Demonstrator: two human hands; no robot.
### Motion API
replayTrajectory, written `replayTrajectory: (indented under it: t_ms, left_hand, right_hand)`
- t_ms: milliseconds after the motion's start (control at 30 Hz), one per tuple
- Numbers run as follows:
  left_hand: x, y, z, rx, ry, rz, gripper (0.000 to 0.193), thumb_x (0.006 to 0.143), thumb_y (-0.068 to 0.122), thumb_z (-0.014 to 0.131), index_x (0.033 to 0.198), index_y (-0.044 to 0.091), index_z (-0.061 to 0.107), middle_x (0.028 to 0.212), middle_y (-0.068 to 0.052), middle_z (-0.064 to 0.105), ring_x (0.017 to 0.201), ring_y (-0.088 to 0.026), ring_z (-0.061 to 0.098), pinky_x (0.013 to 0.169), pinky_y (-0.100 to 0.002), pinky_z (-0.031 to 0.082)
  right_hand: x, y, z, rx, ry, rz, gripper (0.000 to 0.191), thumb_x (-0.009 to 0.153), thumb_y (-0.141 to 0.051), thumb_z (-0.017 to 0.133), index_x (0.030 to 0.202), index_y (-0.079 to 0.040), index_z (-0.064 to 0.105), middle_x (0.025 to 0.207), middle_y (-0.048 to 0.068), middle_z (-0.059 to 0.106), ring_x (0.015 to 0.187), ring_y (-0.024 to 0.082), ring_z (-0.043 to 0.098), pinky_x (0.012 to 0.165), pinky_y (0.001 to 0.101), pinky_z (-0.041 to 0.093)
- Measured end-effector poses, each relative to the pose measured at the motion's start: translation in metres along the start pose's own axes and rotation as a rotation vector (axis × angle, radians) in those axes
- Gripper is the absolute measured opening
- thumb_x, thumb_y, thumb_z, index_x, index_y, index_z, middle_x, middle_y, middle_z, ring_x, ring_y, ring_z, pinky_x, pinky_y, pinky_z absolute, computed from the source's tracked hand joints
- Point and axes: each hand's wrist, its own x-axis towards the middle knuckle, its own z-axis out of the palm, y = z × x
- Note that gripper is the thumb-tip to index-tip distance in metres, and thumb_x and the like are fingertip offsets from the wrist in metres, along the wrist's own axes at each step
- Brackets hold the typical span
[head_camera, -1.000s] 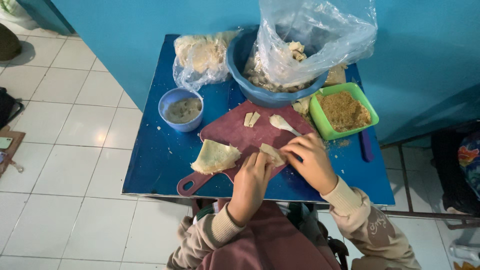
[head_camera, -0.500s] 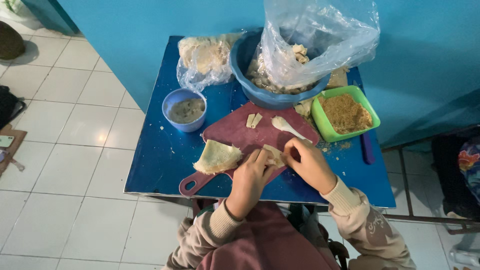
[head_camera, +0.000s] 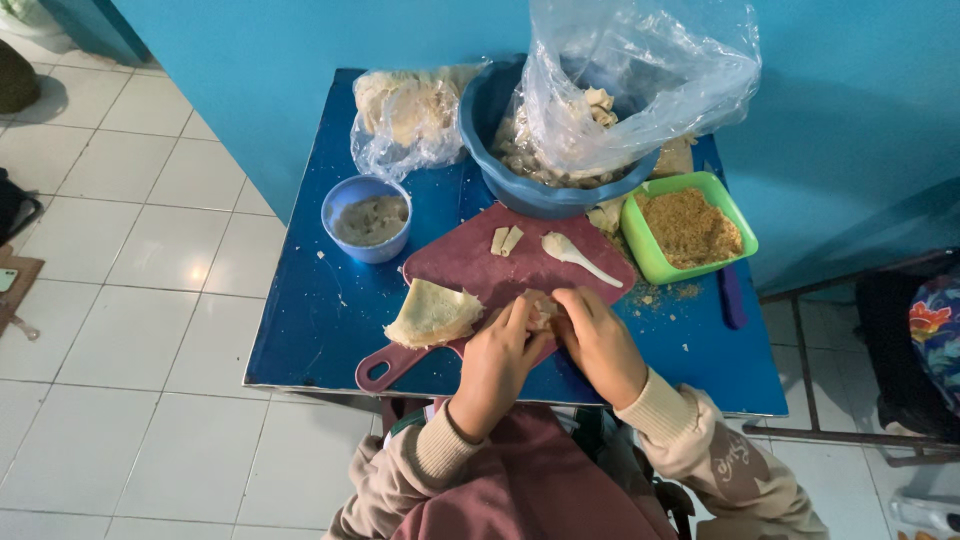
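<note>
Left hand (head_camera: 497, 352) and right hand (head_camera: 598, 340) both closed around small filled wrapper (head_camera: 541, 308), pressed on maroon cutting board (head_camera: 470, 262) between them. Folded wrapper stack (head_camera: 432, 314) just left of left hand. Risk: too hard squeeze, thin wrapper tears, filling leaks onto counter (head_camera: 320, 310).

A glossy painted top is seen on the blue desk (head_camera: 330, 310), scuffed and dusted with crumbs. The maroon cutting board (head_camera: 470, 265) looks like smooth matt plastic. A soft, pale, floury wrapper (head_camera: 433, 312) is laid on it, thin and slightly wrinkled. The white spoon (head_camera: 572, 254) appears to be smooth plastic. A grainy, dry brown filling is held in the shiny green plastic tub (head_camera: 650, 262). Thin, crinkled, clear film is shown by the plastic bag (head_camera: 640, 80) in the glossy blue basin (head_camera: 500, 180). The floor (head_camera: 150, 270) is glazed white tile.
</note>
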Motion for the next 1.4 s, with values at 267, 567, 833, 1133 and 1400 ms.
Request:
replayTrajectory:
  t_ms: [267,567,833,1133,1400]
  left_hand:
    - [0.0,0.001,-0.001,0.01,-0.009,-0.008,0.046,0.087,0.011,0.073,0.129,0.008,0.055,0.103,-0.008,0.07,0.091,-0.027,0.073,0.068,-0.038,0.058]
    - [-0.003,0.002,-0.005,-0.011,0.006,0.029,0.028,0.089,0.013,0.073,0.11,0.006,0.056,0.104,-0.012,0.062,0.088,-0.03,0.07,0.067,-0.039,0.056]
    - [-0.009,0.001,-0.012,0.344,0.03,0.232,0.02,0.083,0.013,0.071,0.103,0.01,0.068,0.094,-0.003,0.064,0.091,-0.024,0.065,0.073,-0.036,0.055]
    - [0.002,-0.019,-0.009,0.426,-0.019,0.332,0.012,0.088,0.011,0.067,0.098,0.008,0.062,0.089,-0.006,0.062,0.083,-0.023,0.065,0.069,-0.035,0.056]
    - [0.005,-0.016,-0.002,0.265,0.077,0.134,0.008,0.096,0.014,0.067,0.095,0.009,0.061,0.085,-0.007,0.067,0.077,-0.025,0.068,0.062,-0.037,0.057]
  right_hand:
    - [-0.004,-0.009,-0.003,0.134,-0.003,0.006,0.033,0.083,0.001,0.073,0.113,-0.004,0.06,0.103,0.012,0.07,0.097,0.032,0.069,0.081,0.0399,0.056]
    - [0.001,-0.015,-0.01,0.04,-0.036,-0.075,0.015,0.083,-0.002,0.073,0.097,-0.003,0.068,0.097,0.009,0.069,0.091,0.031,0.068,0.078,0.0391,0.055]
    - [0.004,0.007,-0.025,0.079,-0.133,-0.28,0.025,0.083,0.0,0.07,0.108,-0.002,0.072,0.108,0.011,0.071,0.101,0.029,0.066,0.088,0.0369,0.054]
    - [0.013,0.034,-0.019,0.06,-0.264,-0.326,0.047,0.075,-0.031,0.085,0.106,-0.001,0.068,0.116,0.013,0.065,0.111,0.033,0.056,0.095,0.0436,0.048]
    - [0.022,0.037,-0.014,0.156,-0.278,-0.284,0.028,0.081,-0.012,0.077,0.107,-0.007,0.072,0.109,0.007,0.068,0.106,0.029,0.059,0.093,0.0399,0.051]
